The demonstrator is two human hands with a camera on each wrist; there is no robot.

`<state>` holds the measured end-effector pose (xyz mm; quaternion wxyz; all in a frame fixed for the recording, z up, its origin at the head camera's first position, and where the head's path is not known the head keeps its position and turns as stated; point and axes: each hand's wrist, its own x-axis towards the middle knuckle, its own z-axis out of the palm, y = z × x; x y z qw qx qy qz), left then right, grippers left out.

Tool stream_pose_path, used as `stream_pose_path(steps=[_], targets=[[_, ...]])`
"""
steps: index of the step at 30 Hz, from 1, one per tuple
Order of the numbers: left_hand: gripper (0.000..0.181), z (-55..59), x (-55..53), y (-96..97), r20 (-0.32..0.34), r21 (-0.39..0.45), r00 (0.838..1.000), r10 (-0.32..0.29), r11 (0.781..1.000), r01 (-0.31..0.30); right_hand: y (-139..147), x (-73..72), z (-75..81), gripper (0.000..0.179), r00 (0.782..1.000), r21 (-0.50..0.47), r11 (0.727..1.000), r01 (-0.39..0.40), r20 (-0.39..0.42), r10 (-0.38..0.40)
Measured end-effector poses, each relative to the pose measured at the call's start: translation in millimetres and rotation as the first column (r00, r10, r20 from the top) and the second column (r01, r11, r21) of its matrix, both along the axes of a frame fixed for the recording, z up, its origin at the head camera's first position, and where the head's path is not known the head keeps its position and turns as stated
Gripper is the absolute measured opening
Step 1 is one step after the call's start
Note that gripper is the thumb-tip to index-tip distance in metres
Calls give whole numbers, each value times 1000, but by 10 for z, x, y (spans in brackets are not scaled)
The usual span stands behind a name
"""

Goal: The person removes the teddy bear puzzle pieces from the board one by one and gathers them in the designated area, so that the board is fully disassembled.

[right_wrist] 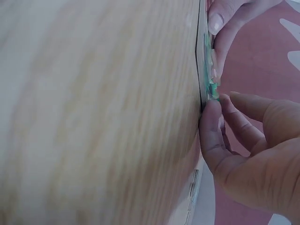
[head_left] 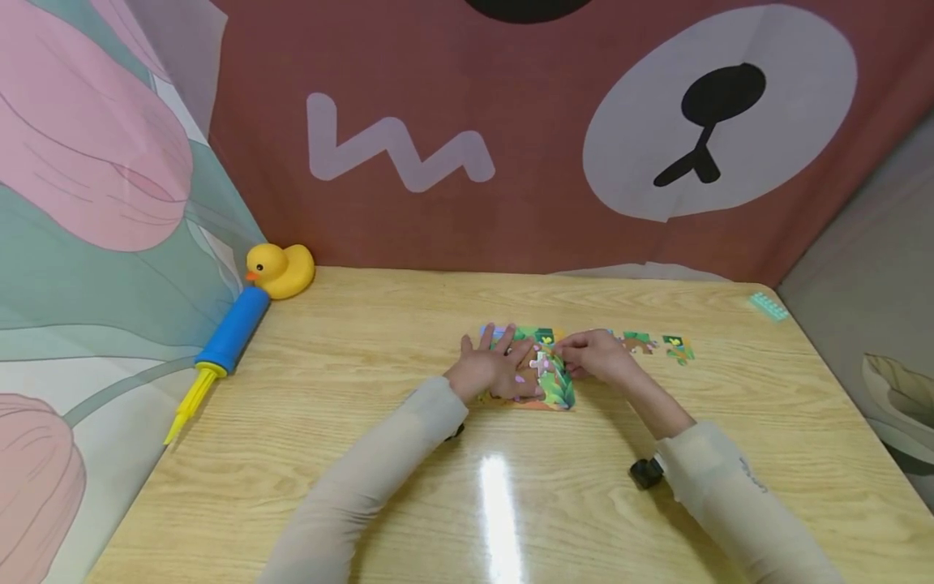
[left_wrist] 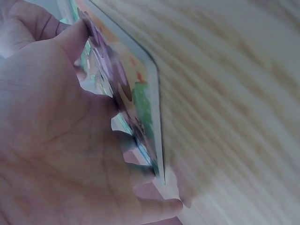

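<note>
A colourful jigsaw puzzle [head_left: 560,396] with green leaves and a brown figure lies flat on the table. My left hand [head_left: 496,371] is spread over its left and middle part, fingers stretched out and touching the picture, hiding much of it. In the left wrist view the puzzle's pale edge [left_wrist: 158,112] runs under those fingers. At the puzzle's right side my right hand [head_left: 594,355] pinches a small green puzzle piece [right_wrist: 214,90] between thumb and fingers, right at the board's edge. Most of that piece is hidden.
Loose puzzle pieces [head_left: 639,342] lie right of the right hand, with another piece group [head_left: 679,349] beyond. A yellow rubber duck [head_left: 283,271] and a blue hand pump [head_left: 235,328] are at the left edge. A mint toy brick [head_left: 769,306] sits at the far right corner.
</note>
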<state>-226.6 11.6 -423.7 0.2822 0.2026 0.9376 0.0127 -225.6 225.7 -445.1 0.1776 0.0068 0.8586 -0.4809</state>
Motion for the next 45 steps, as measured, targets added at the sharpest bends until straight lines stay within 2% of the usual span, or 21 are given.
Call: stream_pose_path(steps=[8,15,24,36,45], targets=[[93,0,-15,3,15,-6,1000,15,1000,-15,-15,38,40,27,1000,-90,996,-24,-19,22],[93,-7,-19,12,21,-4,1000,8,1000,-8,-21,61,59,26,999,-92,995,-44,-15,43],[91,0,-29,73,24,-61,1000,-7,998,8,-1,47,21,30,1000,-107,994,-22,-9,21],[92,51,-10,110,21,-92,1000,-17,996,19,16,27,3,31,1000,-111,994,3,27,-1],[87,86,-11,145,40,-128,999,23,992,-18,16,-4,-14,33,999,-130,991,25,43,-20]])
